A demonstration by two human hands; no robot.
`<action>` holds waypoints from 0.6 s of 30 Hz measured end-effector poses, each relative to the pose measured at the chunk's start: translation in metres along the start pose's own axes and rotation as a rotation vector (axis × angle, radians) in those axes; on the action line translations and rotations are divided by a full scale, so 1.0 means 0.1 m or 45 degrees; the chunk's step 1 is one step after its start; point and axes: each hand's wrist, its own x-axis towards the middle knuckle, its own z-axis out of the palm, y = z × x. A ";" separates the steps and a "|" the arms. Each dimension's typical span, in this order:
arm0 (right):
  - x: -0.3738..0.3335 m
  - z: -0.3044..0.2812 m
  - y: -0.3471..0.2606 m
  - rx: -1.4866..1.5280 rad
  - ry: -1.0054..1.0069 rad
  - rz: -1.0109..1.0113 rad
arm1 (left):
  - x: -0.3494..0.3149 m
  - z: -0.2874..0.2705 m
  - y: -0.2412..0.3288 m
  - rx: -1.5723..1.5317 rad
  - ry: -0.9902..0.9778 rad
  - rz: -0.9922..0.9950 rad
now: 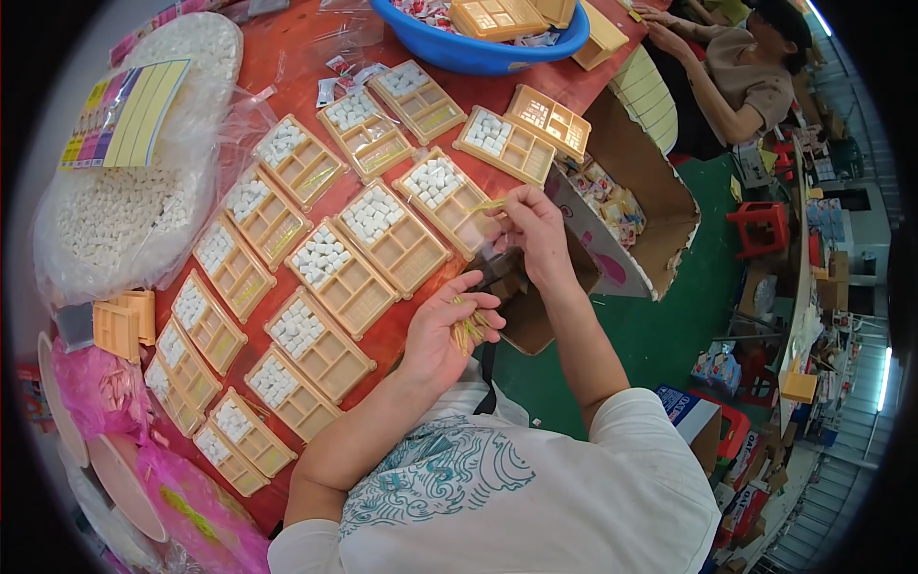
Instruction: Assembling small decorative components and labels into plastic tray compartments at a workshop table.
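The right hand (537, 230) pinches a thin yellow strip (489, 206) near a beige tray's (451, 219) edge; the left hand (442, 322) curls loosely around a bunch of strips (467, 333). Similar trays (413, 251) (most holding white pieces (373, 214)) line the red table (488, 87).

Red table (485, 88), tan divided trays (394, 247), blue basin (478, 55), bag of white pieces (120, 206)
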 end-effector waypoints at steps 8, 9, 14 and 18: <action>0.00 -0.01 0.00 -0.394 -0.158 -0.205 | -0.02 0.01 0.03 -0.014 -0.034 0.011; 0.00 -0.02 -0.01 -0.337 -0.115 -0.225 | -0.03 -0.01 0.03 -0.044 -0.061 0.006; 0.23 0.08 -0.22 -0.262 -0.112 -0.354 | -0.04 -0.06 0.02 -0.053 -0.067 0.014; 0.57 0.23 -0.22 -0.196 -0.177 -0.242 | -0.05 -0.02 0.01 -0.049 -0.087 0.022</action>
